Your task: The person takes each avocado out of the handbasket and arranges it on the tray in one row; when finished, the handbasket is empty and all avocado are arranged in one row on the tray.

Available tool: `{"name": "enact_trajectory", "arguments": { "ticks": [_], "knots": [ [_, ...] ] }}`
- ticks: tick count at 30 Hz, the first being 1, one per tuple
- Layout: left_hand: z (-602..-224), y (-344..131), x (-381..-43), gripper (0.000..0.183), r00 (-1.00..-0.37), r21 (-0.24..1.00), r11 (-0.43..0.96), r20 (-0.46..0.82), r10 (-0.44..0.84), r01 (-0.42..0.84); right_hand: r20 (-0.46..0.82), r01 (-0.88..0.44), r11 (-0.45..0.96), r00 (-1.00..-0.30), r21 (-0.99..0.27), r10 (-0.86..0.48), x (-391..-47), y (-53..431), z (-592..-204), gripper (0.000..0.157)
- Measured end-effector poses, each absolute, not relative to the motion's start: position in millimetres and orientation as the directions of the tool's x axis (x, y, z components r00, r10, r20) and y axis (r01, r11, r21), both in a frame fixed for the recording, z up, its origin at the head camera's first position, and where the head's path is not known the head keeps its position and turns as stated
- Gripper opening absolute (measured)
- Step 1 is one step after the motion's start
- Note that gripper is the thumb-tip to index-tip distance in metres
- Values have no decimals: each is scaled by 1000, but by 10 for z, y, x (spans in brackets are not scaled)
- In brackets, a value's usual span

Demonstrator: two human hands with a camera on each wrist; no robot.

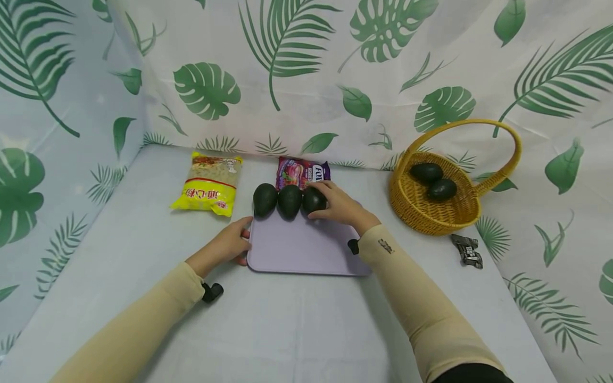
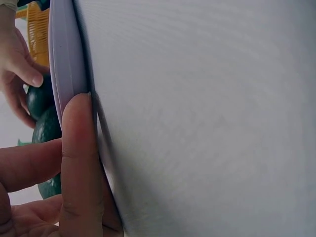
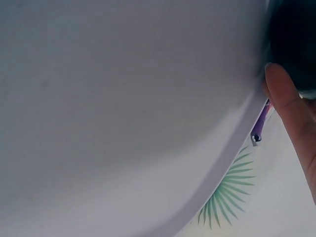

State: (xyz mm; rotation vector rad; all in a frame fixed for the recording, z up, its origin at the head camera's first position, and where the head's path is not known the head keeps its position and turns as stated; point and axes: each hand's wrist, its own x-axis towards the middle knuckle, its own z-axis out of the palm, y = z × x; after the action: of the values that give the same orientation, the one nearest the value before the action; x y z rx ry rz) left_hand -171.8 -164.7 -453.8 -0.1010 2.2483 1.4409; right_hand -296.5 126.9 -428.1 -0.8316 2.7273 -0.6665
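Observation:
A row of three dark green avocados stands along the far edge of a pale lilac tray point(image 1: 306, 250): a left avocado point(image 1: 265, 200), a middle avocado point(image 1: 289, 202) and a right avocado point(image 1: 313, 200). My right hand point(image 1: 342, 206) grips the right avocado from its right side, thumb on the near side and fingers over the far side. At the tray's left edge, my left hand point(image 1: 227, 242) holds the rim, its thumb point(image 2: 79, 148) along the edge in the left wrist view. Two more avocados point(image 1: 441, 189) lie in a yellow wicker basket point(image 1: 416, 218).
Left of the tray, a yellow packaged bag point(image 1: 206, 186) lies on the white table point(image 1: 239, 324). A purple packet point(image 1: 301, 169) sits behind the avocados. Near the basket's foot is a small black wrapper point(image 1: 467, 251). A leaf-print cloth point(image 1: 306, 117) forms the back and sides.

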Motion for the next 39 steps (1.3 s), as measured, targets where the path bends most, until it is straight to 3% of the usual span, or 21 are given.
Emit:
{"name": "enact_trajectory", "arguments": {
  "ticks": [21, 34, 39],
  "knots": [
    [-4528, -1647, -1718, 76, -887, 828, 475, -424, 185, -297, -36, -435, 718, -842, -543, -538, -2967, 1645, -4004, 86],
    [-4528, -1640, -1723, 76, -885, 822, 484, -429, 182, -299, -6, -375, 775, -899, -509, -438, -2923, 2356, -3696, 79],
    [-4508, -1639, -1716, 75, -882, 821, 485, -432, 186, -300, -45, -279, 838, -940, -468, -338, -2879, 2753, -3537, 78]
  ]
}}
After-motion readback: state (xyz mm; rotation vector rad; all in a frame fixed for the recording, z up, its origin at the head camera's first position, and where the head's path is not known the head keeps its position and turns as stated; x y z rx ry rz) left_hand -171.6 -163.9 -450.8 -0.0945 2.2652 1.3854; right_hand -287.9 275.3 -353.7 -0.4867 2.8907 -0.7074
